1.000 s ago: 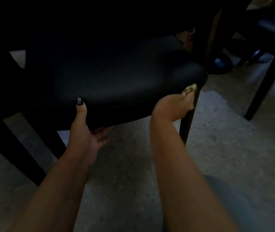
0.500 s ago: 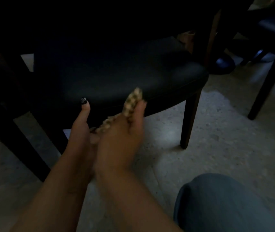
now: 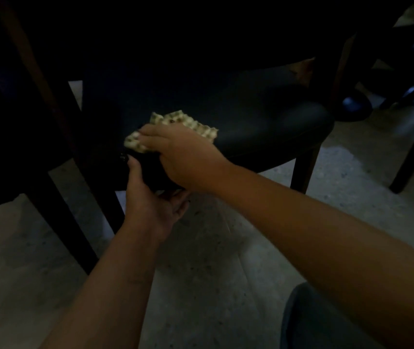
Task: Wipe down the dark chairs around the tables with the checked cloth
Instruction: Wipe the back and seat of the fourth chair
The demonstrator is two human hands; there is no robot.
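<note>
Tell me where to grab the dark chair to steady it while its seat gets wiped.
Grip the front edge of the dark chair seat at its near left corner, coming from below and in front, much as the left hand does now: thumb up on the front face, fingers under. The padded rim is thick and rounded, and this likely keeps the top free for the right hand pressing the checked cloth.

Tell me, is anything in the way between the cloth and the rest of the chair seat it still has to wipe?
Nothing visible is. The right hand presses the checked cloth onto the near left part of the dark seat, and the seat to its right looks bare. The left hand holds the seat's front edge, below the cloth.
</note>
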